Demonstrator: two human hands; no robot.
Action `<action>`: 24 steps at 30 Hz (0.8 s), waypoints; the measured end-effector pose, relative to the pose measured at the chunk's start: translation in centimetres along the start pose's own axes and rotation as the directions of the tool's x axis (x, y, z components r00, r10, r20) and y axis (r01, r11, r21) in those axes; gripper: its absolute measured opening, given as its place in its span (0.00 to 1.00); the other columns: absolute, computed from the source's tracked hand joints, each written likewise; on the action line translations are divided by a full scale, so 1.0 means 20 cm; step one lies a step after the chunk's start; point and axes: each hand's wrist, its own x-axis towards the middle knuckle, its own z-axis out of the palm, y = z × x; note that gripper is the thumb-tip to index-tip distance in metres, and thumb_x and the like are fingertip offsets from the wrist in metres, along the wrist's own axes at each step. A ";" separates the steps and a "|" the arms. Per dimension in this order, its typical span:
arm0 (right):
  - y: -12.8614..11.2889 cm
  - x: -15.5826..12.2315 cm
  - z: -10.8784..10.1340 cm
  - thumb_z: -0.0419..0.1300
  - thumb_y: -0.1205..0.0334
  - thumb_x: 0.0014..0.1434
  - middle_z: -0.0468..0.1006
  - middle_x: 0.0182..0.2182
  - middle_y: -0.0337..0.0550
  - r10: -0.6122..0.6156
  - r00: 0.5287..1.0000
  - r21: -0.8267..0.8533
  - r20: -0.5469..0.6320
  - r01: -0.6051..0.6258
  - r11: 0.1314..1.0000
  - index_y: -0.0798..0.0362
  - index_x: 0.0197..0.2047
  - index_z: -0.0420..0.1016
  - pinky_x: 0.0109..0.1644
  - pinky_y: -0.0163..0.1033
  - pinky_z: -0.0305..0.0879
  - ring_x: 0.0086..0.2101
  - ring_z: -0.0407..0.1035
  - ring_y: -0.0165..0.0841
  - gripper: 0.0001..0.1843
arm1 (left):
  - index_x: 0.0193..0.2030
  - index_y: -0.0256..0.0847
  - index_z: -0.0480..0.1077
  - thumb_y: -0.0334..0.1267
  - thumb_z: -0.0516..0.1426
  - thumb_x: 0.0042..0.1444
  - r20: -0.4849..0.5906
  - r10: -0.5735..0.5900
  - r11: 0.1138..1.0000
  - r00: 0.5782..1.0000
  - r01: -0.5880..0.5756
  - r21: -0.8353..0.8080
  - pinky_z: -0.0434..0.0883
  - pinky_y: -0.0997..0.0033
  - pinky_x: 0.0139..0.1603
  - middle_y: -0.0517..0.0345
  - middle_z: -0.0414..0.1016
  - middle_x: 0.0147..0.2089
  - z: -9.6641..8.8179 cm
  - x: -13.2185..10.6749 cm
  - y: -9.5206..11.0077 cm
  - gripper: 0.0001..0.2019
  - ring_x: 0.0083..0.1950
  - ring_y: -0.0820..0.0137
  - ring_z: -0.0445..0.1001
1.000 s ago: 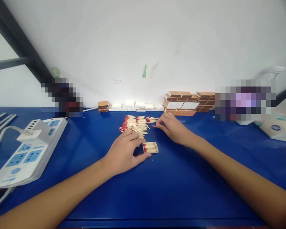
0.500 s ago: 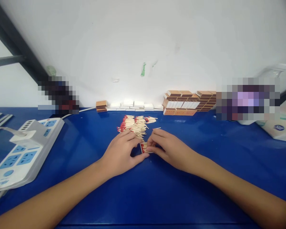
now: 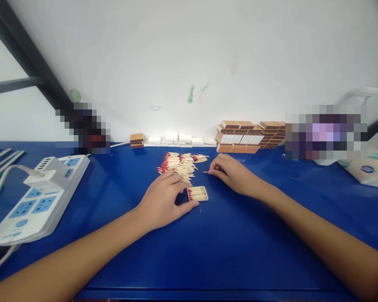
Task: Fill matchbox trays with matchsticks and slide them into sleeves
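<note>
A small open matchbox tray (image 3: 198, 193) with red-tipped matches in it lies on the blue table (image 3: 189, 251). My left hand (image 3: 165, 200) rests beside the tray, thumb and fingers curled against its left side. Behind it lies a loose pile of matches (image 3: 179, 163). My right hand (image 3: 231, 173) is right of the pile, fingertips pinched on a single match (image 3: 205, 172) lying on the table.
A white power strip (image 3: 34, 201) with a plug and cable sits at the left. Stacked brown matchboxes (image 3: 248, 136) and white inner trays (image 3: 176, 139) line the wall. A white bag (image 3: 368, 170) lies at the far right.
My right hand has moved from the tray back out to the right of the pile and pinches a lone match. The left hand has stayed at the tray.
</note>
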 end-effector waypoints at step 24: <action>0.05 0.14 0.08 0.60 0.57 0.70 0.73 0.38 0.44 0.029 0.998 -0.053 -0.061 -0.032 0.998 0.52 0.40 0.75 0.41 0.40 0.65 0.36 0.69 0.36 0.08 | 0.45 0.40 0.79 0.48 0.67 0.61 -0.092 0.020 0.999 0.996 -0.023 -0.032 0.74 0.58 0.47 0.57 0.78 0.35 0.02 0.00 0.00 0.14 0.41 0.61 0.75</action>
